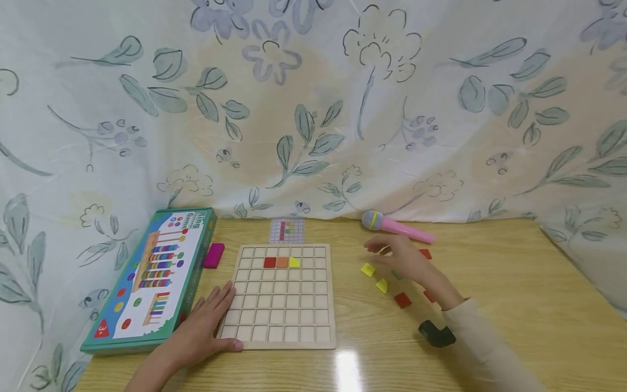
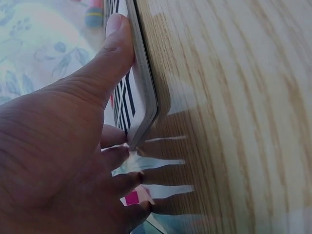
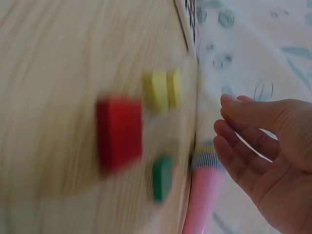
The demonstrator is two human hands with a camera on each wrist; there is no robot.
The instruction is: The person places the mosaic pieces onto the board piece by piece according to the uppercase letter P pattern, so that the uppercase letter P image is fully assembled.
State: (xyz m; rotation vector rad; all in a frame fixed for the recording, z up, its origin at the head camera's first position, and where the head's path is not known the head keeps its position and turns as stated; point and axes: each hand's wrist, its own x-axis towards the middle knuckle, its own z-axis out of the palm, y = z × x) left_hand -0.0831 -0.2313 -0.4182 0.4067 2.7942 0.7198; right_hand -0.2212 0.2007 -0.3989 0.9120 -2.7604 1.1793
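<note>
On the table lies a wooden grid board (image 1: 280, 301). In one of its upper rows sit a red square (image 1: 270, 262), an orange square (image 1: 282, 262) and a yellow piece with a curved side (image 1: 294, 263). My left hand (image 1: 208, 321) rests at the board's near left corner, fingers along the left side and thumb on the near edge. My right hand (image 1: 399, 257) hovers right of the board with loosely bent fingers and nothing between them. Below it lie a yellow square (image 1: 368, 269), a yellow curved piece (image 1: 381, 285), a red square (image 1: 403, 300) and a green piece (image 3: 162, 178).
A pattern card (image 1: 286, 231) lies behind the board. A pink microphone (image 1: 406, 230) is at the back by the floral curtain (image 1: 313, 109). On the left are a green game box (image 1: 161, 272) and a magenta block (image 1: 214, 256). A black object (image 1: 437, 334) shows beside the right sleeve.
</note>
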